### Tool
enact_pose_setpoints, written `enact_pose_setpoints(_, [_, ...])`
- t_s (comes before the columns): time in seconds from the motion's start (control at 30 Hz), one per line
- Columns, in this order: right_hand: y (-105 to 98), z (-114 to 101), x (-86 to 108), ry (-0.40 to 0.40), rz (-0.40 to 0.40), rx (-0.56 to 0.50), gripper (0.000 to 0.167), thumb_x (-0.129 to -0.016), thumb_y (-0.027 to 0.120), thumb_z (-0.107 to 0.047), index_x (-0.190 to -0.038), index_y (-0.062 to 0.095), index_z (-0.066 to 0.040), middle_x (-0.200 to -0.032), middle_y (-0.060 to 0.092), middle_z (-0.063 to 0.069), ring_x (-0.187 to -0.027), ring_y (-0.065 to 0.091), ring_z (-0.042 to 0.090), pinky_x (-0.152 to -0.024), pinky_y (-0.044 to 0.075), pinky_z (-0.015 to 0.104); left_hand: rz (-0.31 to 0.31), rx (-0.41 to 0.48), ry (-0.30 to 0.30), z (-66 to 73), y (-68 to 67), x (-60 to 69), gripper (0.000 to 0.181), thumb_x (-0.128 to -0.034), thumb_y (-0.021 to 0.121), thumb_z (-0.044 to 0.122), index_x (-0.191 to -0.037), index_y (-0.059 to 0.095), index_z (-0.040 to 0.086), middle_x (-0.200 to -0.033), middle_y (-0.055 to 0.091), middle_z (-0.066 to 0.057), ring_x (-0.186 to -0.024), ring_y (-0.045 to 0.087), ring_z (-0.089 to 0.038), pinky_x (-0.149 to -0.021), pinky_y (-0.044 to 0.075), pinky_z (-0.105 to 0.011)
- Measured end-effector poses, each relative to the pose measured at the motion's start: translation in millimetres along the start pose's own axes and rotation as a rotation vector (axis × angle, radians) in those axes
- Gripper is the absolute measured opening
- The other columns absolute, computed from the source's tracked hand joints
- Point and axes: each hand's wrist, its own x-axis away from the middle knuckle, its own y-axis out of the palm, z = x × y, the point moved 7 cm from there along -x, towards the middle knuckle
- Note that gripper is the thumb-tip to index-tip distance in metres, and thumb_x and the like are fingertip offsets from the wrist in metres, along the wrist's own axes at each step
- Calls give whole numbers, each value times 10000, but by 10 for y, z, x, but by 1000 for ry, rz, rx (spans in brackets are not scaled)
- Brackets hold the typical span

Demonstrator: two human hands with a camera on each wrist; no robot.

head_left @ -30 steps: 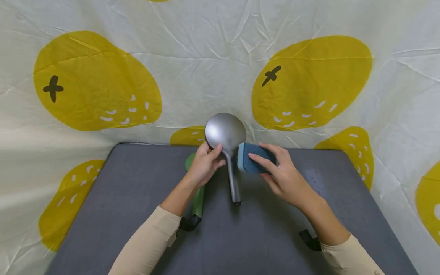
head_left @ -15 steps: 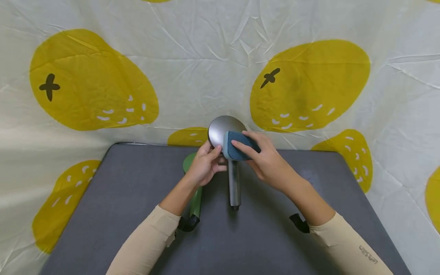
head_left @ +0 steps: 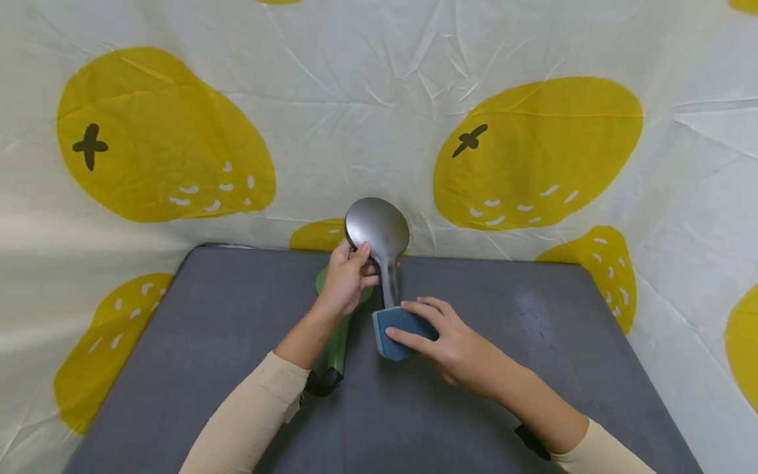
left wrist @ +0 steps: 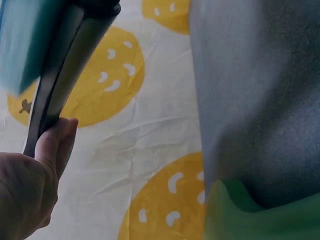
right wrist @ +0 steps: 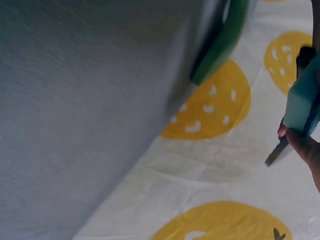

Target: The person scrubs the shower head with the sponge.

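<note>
In the head view, my left hand (head_left: 345,280) grips a silver-grey shower head (head_left: 377,230) by the lower edge of its round part, thumb on the smooth back. Its handle points down toward me. My right hand (head_left: 458,342) pinches a blue sponge (head_left: 405,332) with a lighter side, pressed over the lower handle and hiding its end. The left wrist view shows the handle (left wrist: 65,65) with the blurred sponge (left wrist: 25,45) against it. In the right wrist view, the fingers hold the sponge (right wrist: 302,95) at the right edge.
A green object with a round head and long handle (head_left: 339,345) lies on the dark grey table (head_left: 237,309), partly behind my left hand. Damp-looking marks (head_left: 535,316) show at the table's right. A white cloth with yellow shapes (head_left: 355,131) hangs behind and around the table.
My right hand has moved the sponge left onto the shower head's neck, then down along the handle toward its end. My left hand keeps its grip, with the shower head shifted slightly left.
</note>
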Motion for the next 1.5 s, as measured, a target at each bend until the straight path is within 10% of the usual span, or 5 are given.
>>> enact_pose_setpoints(0.37, [-71,103,35,23,15,30,458,-1108,303,-209,-1477,567,-264,-1484,508,189,-1267,524,415,-942,579,522,34,-42,-5,-19,24,-28,450,-1127,386,119,-1569,327,64,-1398,560,-359,-1113,676,-488,-757,648,-418])
enact_pose_setpoints(0.73, [-216,573,-364,171,35,208,665,-858,817,-33,-1454,595,-227,-1464,505,244,-1203,530,478,-933,574,539,46,-134,-1,-114,81,19,409,-1126,403,139,-1525,366,62,-1327,604,-311,-909,756,-206,-738,652,-402])
enact_pose_setpoints(1.1, [-116,264,-477,-78,-55,427,595,-824,864,-151,-1382,671,-228,-1378,572,234,-1091,585,465,-901,581,539,85,-261,74,-96,22,2,366,-1117,432,124,-1473,443,38,-1216,623,-243,-807,643,-135,-623,547,-234])
enact_pose_setpoints(1.27, [-2,32,-372,-138,-131,421,523,-872,848,-177,-1362,685,-260,-1385,573,183,-1072,588,421,-862,591,483,84,-300,73,-87,13,-9,421,-1121,438,149,-1531,389,67,-1436,554,-252,-1222,644,-329,-894,623,-451])
enact_pose_setpoints(1.5, [60,-164,-209,-180,-200,380,538,-837,888,-204,-1331,694,-292,-1369,577,148,-1110,584,403,-845,608,447,120,-309,60,-88,-27,-26,423,-1123,438,164,-1528,378,58,-1410,557,-272,-1242,630,-419,-844,624,-536])
